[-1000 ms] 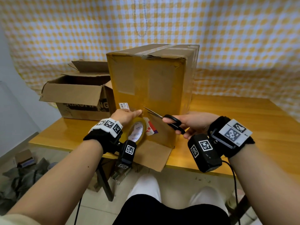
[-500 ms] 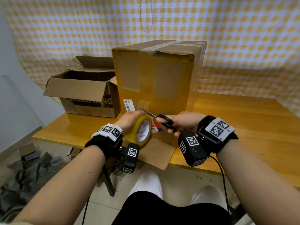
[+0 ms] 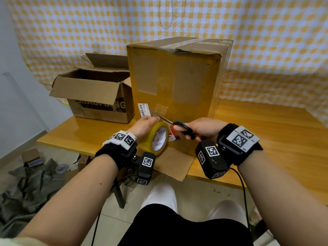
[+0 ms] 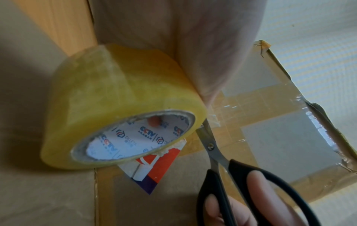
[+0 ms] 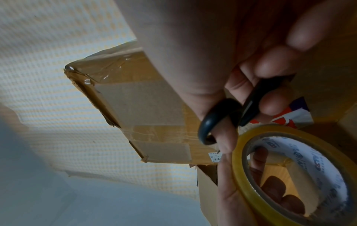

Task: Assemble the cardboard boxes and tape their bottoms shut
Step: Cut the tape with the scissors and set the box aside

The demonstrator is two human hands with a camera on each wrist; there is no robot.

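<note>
Tall cardboard box: stood upright near the front edge of the wooden table, its upper end closed and taped, one lower flap laid out over the table edge.

Tape roll: yellowish, held against the lower front of the tall box by the left hand, whose fingers are curled through the core and thumb laid over the rim.

Scissors: black-handled, gripped by the right hand with thumb and fingers through the loops; blades nearly closed, pointed at the left fingertips just above the roll.

Second box: smaller, open-topped, set just left of the tall box, flaps raised.

Checked cloth: hung behind the table.
</note>
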